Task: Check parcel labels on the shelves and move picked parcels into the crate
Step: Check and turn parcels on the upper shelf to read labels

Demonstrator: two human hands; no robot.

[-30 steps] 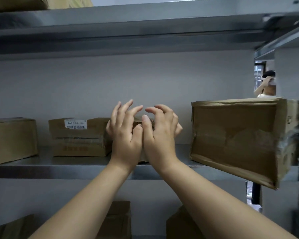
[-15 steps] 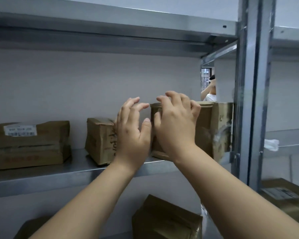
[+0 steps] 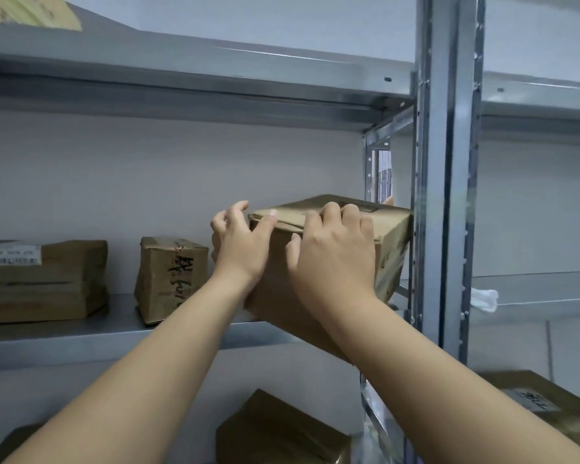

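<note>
A large brown cardboard parcel [image 3: 390, 242] sits at the right end of the metal shelf [image 3: 81, 339], tilted with its near bottom edge jutting past the shelf front. My left hand [image 3: 240, 244] grips its left top corner, thumb on the top edge. My right hand [image 3: 335, 252] lies over its front face with fingers curled over the top. A small parcel with black handwriting [image 3: 169, 276] stands just left of it. Further left rests a flat parcel with a white barcode label [image 3: 44, 283]. No crate is in view.
A steel upright [image 3: 446, 195] stands right beside the held parcel. More parcels lie on the lower shelf [image 3: 282, 433] and at lower right [image 3: 546, 406]. A white crumpled wad [image 3: 482, 298] sits on the neighbouring shelf. Another box [image 3: 31, 11] shows on the top shelf.
Both hands have closed onto the big parcel, and it has tipped and slid forward over the shelf edge. The view has swung right and closer.
</note>
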